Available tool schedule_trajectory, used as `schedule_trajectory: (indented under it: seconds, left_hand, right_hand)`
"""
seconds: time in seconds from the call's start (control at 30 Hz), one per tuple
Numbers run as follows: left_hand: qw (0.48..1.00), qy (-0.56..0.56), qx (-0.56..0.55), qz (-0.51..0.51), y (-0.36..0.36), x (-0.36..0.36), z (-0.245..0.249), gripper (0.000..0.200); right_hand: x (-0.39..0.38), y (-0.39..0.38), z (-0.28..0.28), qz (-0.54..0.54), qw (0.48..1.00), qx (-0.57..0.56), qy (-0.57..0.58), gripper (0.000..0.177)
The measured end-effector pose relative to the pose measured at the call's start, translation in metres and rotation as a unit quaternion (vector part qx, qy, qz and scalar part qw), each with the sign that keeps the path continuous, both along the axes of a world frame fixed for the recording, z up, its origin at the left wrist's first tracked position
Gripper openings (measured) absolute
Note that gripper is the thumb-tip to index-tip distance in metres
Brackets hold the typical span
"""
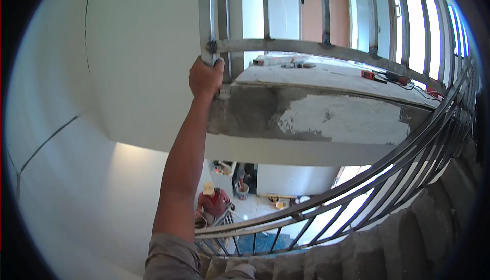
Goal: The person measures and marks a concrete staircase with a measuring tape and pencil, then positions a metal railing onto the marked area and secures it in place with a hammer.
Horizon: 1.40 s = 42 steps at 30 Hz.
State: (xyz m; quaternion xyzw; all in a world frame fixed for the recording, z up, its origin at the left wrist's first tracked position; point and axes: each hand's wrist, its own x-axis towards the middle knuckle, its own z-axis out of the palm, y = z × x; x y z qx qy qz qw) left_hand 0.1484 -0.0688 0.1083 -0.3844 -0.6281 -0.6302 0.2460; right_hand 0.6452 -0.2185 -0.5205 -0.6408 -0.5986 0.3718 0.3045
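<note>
My left hand [205, 77] is stretched far out, its fingers wrapped round a square metal post [205, 15] at the end of the landing railing. The thumb lies on the right side of the post. Just above the hand, a dark weld joins the post to the bottom rail [296, 46]. Below the hand is the landing's edge [306, 114], grey cement with a white patch. My right hand is not in view.
A curved stair railing [326, 198] sweeps over cement steps [367, 244] at the lower right. Red tools [368, 75] and cables lie on the landing [301, 76]. On the floor far below stands a person [213, 201] in a cap, near a bucket [242, 192].
</note>
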Motion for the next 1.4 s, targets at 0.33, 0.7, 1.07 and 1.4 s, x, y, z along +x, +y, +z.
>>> schedule_trajectory:
  seconds: [0.33, 0.7, 1.07, 1.4]
  left_hand:
    - [0.991, -0.001, 0.020, -0.136, -0.002, -0.014, -0.001, 0.046]
    - [0.992, 0.042, 0.053, -0.105, -0.001, -0.013, -0.002, 0.047]
    - [0.996, 0.025, 0.024, -0.082, 0.000, -0.015, -0.002, 0.052]
    - [0.998, 0.025, -0.052, -0.038, 0.006, -0.042, -0.032, 0.073]
  right_hand:
    - [0.002, -0.003, -0.003, -0.001, 1.000, 0.004, 0.007, 0.033]
    - [0.011, -0.019, -0.010, -0.005, 1.000, -0.001, 0.003, 0.033]
    - [0.029, -0.052, -0.043, -0.017, 1.000, 0.002, 0.013, 0.033]
    - [0.065, -0.099, -0.090, -0.015, 0.996, -0.081, 0.025, 0.028]
